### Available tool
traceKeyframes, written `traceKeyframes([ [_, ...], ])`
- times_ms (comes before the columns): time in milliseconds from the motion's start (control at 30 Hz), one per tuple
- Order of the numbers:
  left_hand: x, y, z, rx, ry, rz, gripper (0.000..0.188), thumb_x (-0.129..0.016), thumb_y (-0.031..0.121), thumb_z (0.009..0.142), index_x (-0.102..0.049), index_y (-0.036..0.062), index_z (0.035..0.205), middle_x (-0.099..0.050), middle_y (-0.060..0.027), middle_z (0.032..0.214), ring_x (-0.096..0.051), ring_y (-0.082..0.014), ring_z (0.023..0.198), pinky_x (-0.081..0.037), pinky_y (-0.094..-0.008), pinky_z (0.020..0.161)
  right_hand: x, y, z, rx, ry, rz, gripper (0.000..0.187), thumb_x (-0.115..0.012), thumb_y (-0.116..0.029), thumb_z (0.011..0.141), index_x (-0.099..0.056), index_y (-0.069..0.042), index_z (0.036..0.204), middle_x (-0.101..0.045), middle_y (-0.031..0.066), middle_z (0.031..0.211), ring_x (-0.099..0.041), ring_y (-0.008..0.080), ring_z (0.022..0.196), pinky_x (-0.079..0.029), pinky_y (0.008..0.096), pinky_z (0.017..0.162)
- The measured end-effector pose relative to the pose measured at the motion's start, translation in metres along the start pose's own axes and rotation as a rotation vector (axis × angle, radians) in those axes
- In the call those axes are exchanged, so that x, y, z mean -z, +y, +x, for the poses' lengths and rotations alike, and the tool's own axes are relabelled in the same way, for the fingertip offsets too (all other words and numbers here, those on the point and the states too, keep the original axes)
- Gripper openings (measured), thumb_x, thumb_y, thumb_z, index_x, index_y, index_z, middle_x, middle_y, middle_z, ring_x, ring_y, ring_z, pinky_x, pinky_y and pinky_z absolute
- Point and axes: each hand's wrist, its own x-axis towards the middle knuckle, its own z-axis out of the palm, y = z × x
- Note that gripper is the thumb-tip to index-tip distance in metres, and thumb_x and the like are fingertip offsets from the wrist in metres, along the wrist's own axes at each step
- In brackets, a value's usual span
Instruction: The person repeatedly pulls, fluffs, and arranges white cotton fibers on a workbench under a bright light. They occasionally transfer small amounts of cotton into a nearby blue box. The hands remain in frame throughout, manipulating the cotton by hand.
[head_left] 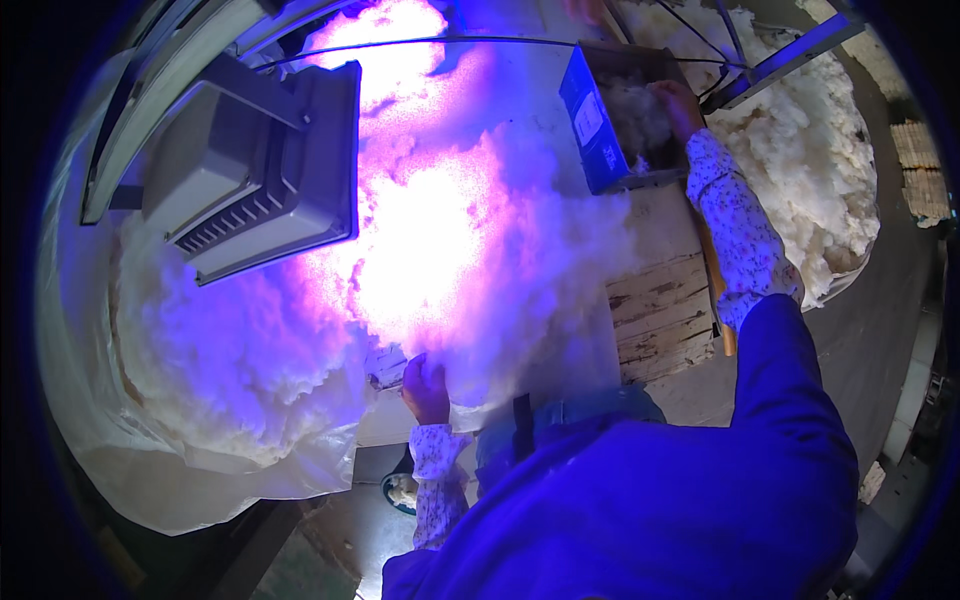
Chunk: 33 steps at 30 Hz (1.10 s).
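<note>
A heap of white fluffy fibre (300,380) covers the work surface under a glaring violet-white light. At the heap's near edge is my left hand (428,392), its fingers bent together against the fluff; what they hold, if anything, I cannot make out. My right hand (680,110) reaches over the right side of an open blue box (598,130). Its fingers are curled at the box's mouth, and whatever is between them is hidden. Loose greyish fibre (638,112) lies inside the box.
A large grey lamp housing (260,170) hangs over the left of the heap. A dark cable (480,40) crosses above. More white fibre (810,170) is piled at the right beside a metal bar (790,65). A worn wooden board (660,320) lies near my body.
</note>
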Motion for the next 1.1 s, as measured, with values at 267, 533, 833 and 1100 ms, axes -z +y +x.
traceKeyframes([
  [267,-0.002,-0.001,0.003,-0.023,-0.005,0.033,0.029,-0.062,0.006,0.070,-0.059,-0.0032,0.098,-0.063,-0.0164,0.089,-0.062,-0.0258,0.081,-0.048,-0.0347,0.075,-0.010,-0.050,-0.027,0.256,0.286,-0.928,0.022,-0.065,-0.017,0.075,-0.062,-0.004,0.092,-0.065,0.0124,0.084,-0.064,0.0222,0.077,-0.049,0.0330,0.070],
  [533,-0.003,-0.005,0.003,-0.019,-0.018,-0.005,0.030,-0.062,0.005,0.071,-0.059,-0.0028,0.099,-0.063,-0.0152,0.089,-0.061,-0.0240,0.081,-0.048,-0.0342,0.074,-0.011,-0.086,-0.058,0.026,-0.401,-0.583,0.025,-0.066,-0.023,0.071,-0.063,-0.006,0.090,-0.064,0.0098,0.079,-0.063,0.0245,0.075,-0.049,0.0358,0.069],
  [833,0.006,0.004,-0.002,-0.052,-0.020,0.036,0.032,-0.068,0.008,0.070,-0.059,-0.0006,0.100,-0.062,-0.0154,0.092,-0.059,-0.0281,0.084,-0.047,-0.0356,0.077,-0.009,-0.068,-0.053,0.251,0.077,-0.887,0.038,-0.065,-0.025,0.071,-0.062,-0.010,0.106,-0.066,0.0130,0.089,-0.063,0.0279,0.087,-0.048,0.0372,0.078],
  [1100,0.023,0.072,-0.006,-0.361,0.191,0.108,0.036,-0.067,0.002,0.070,-0.058,0.0052,0.104,-0.053,-0.0121,0.102,-0.053,-0.0266,0.095,-0.047,-0.0348,0.074,-0.003,-0.111,-0.158,0.442,0.286,-0.676,0.018,-0.061,-0.018,0.079,-0.065,-0.010,0.095,-0.066,0.0088,0.086,-0.064,0.0210,0.078,-0.050,0.0313,0.069],
])
